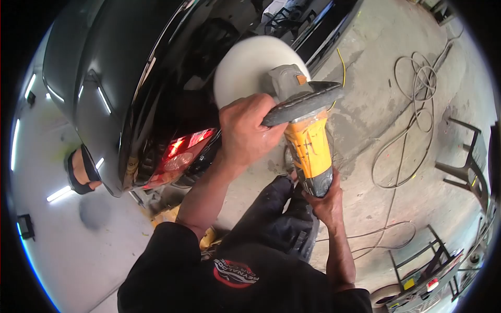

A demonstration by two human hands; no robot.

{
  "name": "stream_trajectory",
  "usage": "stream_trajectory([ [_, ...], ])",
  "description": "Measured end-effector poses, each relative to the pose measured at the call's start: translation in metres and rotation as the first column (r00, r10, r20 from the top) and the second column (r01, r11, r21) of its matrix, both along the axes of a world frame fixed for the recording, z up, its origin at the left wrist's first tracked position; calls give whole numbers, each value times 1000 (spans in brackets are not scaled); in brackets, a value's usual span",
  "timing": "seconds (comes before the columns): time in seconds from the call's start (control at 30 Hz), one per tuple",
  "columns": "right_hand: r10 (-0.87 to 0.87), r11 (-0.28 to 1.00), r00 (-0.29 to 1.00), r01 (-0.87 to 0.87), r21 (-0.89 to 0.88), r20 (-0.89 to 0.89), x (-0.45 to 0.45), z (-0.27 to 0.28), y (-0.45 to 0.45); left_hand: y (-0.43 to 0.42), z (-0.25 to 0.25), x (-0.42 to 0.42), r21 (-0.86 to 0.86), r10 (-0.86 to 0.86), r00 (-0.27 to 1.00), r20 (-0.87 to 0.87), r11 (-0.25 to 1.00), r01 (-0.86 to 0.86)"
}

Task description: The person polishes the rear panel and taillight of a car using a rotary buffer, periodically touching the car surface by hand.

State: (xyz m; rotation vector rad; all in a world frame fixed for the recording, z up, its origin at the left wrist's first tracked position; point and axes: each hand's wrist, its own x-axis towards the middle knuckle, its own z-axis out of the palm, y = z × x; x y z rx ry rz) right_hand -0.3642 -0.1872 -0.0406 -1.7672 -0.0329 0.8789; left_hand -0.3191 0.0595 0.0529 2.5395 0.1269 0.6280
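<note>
A yellow and grey polisher (311, 146) with a round white pad (250, 65) is held in front of my body. My left hand (249, 128) grips the dark side handle close to the pad. Around the rear end of the tool body, my right hand (327, 201) is closed. The pad faces the glossy black car (172, 68) at its rear corner, just above the lit red tail light (180, 154). Whether the pad touches the paint cannot be made out, as its far side is hidden.
Cables (404, 141) lie looped on the concrete floor (360, 161) at the right. Beyond them stands a dark metal frame (469, 161), with a cluttered cart (428, 287) at the lower right. Part of another person's arm (81, 167) shows by the car at the left.
</note>
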Motion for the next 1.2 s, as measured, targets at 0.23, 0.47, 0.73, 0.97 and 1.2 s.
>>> stream_trajectory([
  [0.23,124,992,981,-119,47,-146,-50,-5,-20,-12,-2,-50,120,52,978,-201,992,-29],
  [0.47,55,992,940,-11,130,-337,-95,-7,-4,-15,0,-51,160,-28,940,-339,983,87],
  [0.73,-106,967,949,168,192,-296,-90,-9,19,-19,0,2,161,-140,927,-349,965,206],
  [0.97,-136,962,936,203,181,-324,-76,-10,19,-30,3,21,165,-121,898,-423,964,207],
  [1.2,-32,897,912,207,390,-409,-106,-41,13,-54,6,9,246,-70,819,-569,936,251],
])
